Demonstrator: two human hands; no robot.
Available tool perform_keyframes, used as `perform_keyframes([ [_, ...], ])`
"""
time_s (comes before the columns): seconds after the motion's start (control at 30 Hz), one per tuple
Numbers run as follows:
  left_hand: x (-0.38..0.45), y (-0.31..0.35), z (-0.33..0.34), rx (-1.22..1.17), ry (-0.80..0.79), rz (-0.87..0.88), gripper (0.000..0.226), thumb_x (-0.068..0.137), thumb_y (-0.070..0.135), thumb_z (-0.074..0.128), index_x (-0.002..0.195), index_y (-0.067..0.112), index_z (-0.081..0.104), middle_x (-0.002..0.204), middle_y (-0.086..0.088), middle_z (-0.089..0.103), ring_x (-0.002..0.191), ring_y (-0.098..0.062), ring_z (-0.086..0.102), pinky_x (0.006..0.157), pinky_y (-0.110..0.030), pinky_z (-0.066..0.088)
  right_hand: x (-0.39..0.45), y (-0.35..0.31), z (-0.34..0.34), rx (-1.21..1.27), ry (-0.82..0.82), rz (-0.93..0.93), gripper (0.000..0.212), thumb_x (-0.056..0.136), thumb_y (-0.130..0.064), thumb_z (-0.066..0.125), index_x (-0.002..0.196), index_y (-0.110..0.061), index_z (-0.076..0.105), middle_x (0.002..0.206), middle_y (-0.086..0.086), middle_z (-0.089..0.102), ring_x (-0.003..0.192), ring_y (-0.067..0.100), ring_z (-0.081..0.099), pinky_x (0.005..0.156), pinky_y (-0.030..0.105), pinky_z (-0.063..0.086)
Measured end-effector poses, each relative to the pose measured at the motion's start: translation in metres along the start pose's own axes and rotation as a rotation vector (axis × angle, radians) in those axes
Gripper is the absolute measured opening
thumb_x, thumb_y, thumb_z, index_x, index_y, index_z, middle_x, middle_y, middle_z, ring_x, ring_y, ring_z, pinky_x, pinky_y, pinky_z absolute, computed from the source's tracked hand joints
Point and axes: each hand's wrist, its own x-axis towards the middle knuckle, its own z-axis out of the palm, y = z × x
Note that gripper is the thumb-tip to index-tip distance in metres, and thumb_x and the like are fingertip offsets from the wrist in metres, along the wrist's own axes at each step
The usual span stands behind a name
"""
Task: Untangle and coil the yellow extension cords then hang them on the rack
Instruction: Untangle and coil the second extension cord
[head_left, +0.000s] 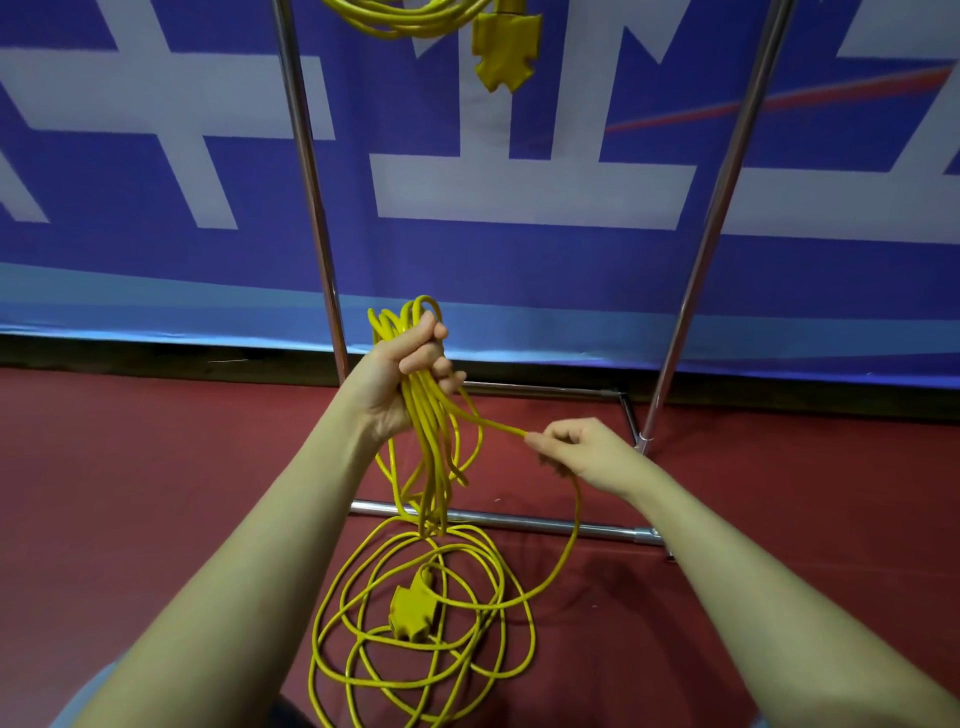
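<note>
My left hand (410, 369) grips a bundle of loops of a yellow extension cord (431, 447), held up in front of the rack. From that bundle one strand runs right to my right hand (576, 452), which pinches it. The cord's slack lies in loose rings on the red floor below, around its yellow socket block (413, 608). A second yellow cord (410, 18) hangs coiled at the top edge of the view, with its socket block (506, 49) dangling beneath it.
The metal rack has two slanted uprights (311, 197) (722, 208) and base bars (545, 522) on the red floor. A blue and white banner (519, 197) stands right behind it.
</note>
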Motion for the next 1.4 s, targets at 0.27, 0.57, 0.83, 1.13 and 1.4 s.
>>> perform_keyframes([
  [0.27, 0.002, -0.001, 0.005, -0.037, 0.098, 0.059, 0.025, 0.102, 0.016, 0.036, 0.097, 0.008, 0.059, 0.077, -0.002, 0.074, 0.068, -0.011, 0.072, 0.062, -0.029, 0.060, 0.001, 0.001, 0.002, 0.180, -0.030, 0.142, 0.026, 0.100, -0.019, 0.044, 0.078, -0.012, 0.055, 0.069, 0.001, 0.062, 0.058, 0.007, 0.063, 0.062, 0.018, 0.048],
  [0.57, -0.005, -0.009, 0.005, 0.375, -0.119, -0.033, 0.020, 0.088, 0.016, 0.044, 0.088, 0.000, 0.056, 0.039, 0.003, 0.043, 0.026, -0.002, 0.027, 0.037, -0.016, 0.031, 0.010, -0.052, -0.019, 0.962, 0.187, 0.228, 0.028, 0.096, -0.024, 0.050, 0.075, -0.006, 0.055, 0.044, -0.007, 0.039, 0.032, 0.002, 0.028, 0.034, 0.014, 0.026],
  [0.83, 0.001, -0.029, 0.006, 0.636, -0.212, -0.152, 0.017, 0.094, 0.003, 0.048, 0.095, -0.004, 0.063, 0.084, -0.015, 0.073, 0.079, -0.024, 0.072, 0.074, -0.027, 0.057, 0.001, -0.077, -0.030, 1.409, -0.028, 0.130, 0.046, 0.086, -0.030, 0.047, 0.104, 0.012, 0.053, 0.082, 0.013, 0.063, 0.062, 0.017, 0.061, 0.058, 0.023, 0.053],
  [1.13, 0.000, -0.055, 0.015, 0.552, -0.243, -0.178, 0.016, 0.090, -0.009, 0.048, 0.098, -0.002, 0.060, 0.085, -0.009, 0.074, 0.080, -0.021, 0.072, 0.078, -0.024, 0.055, 0.014, -0.079, -0.024, 1.565, 0.112, 0.087, 0.058, 0.095, -0.054, 0.035, 0.105, 0.003, 0.043, 0.081, 0.010, 0.050, 0.069, 0.018, 0.047, 0.066, 0.027, 0.036],
  [1.4, 0.006, -0.048, 0.015, 0.387, -0.106, -0.057, 0.018, 0.089, -0.006, 0.049, 0.096, 0.003, 0.063, 0.083, -0.007, 0.074, 0.078, -0.018, 0.072, 0.070, -0.029, 0.056, 0.019, -0.062, -0.014, 0.988, 0.144, 0.181, 0.030, 0.100, -0.023, 0.035, 0.093, -0.003, 0.057, 0.090, 0.012, 0.060, 0.077, 0.019, 0.058, 0.069, 0.026, 0.046],
])
